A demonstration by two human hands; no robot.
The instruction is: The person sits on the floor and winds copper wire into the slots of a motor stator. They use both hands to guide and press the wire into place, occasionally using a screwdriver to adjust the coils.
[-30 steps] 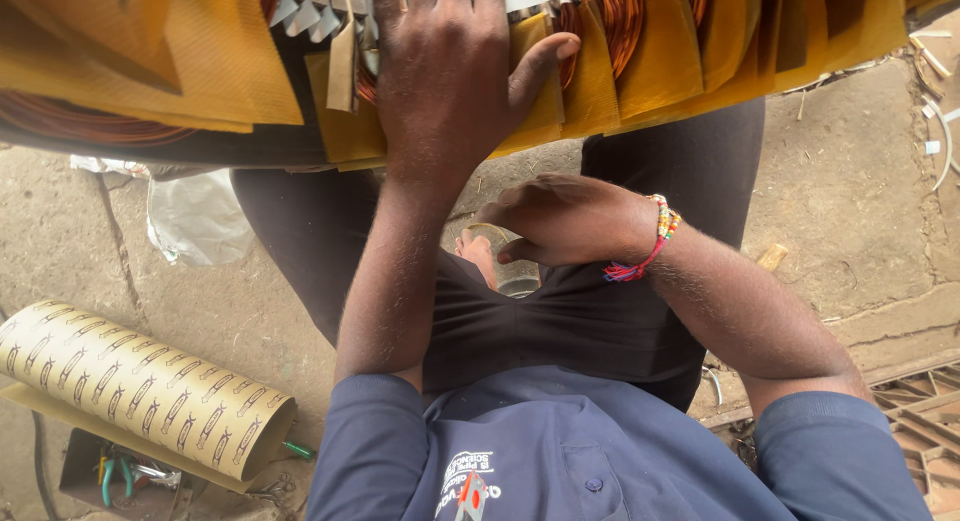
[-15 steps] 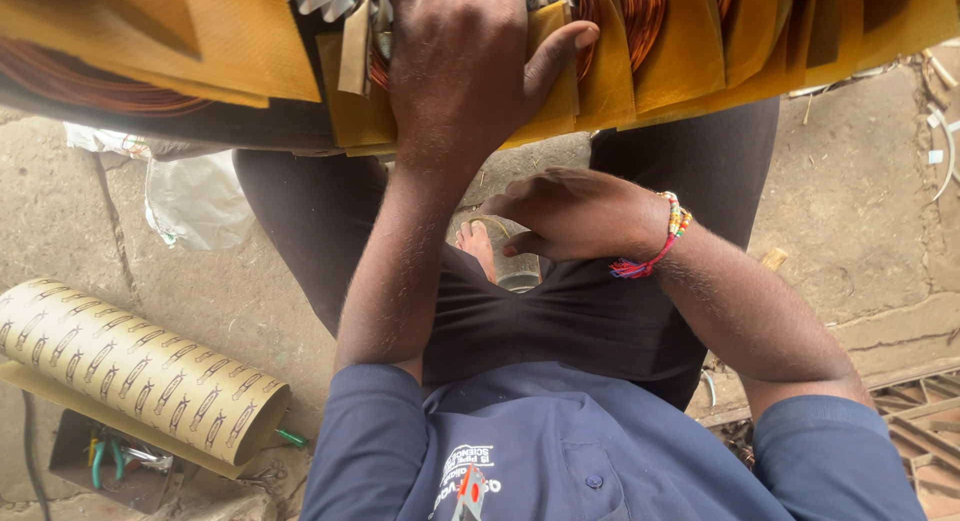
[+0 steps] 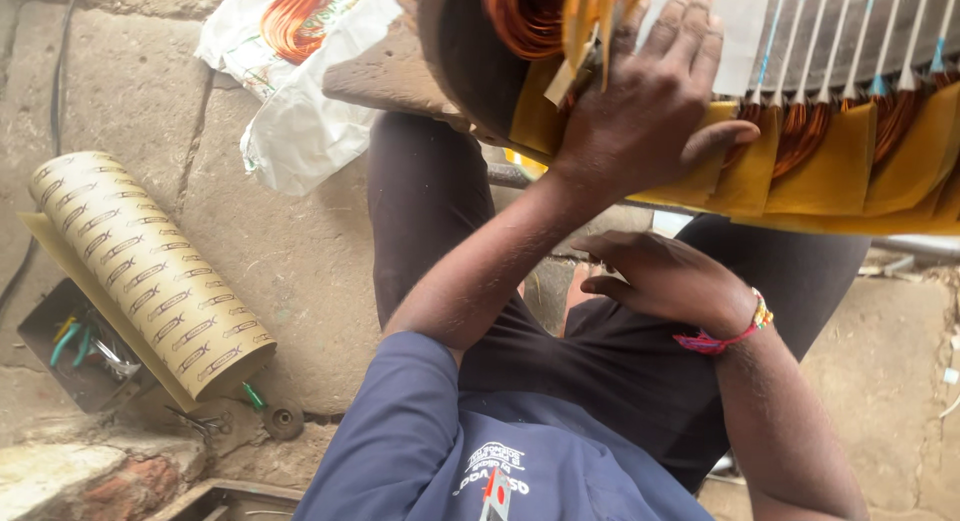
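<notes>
Pressing left hand flat on yellow-papered copper coil.

Glossy copper wire in tight coils, bright orange. Matt yellow paper strips tucked between them, smooth and stiff-looking. White sleeves over the leads, probably woven fabric. Printed paper roll, matt tan, at the floor's left edge. Thin crinkled plastic bag, slightly shiny. Rough, cracked stone floor, dusty. Soft blue cloth shirt. Braided thread bracelet.
</notes>
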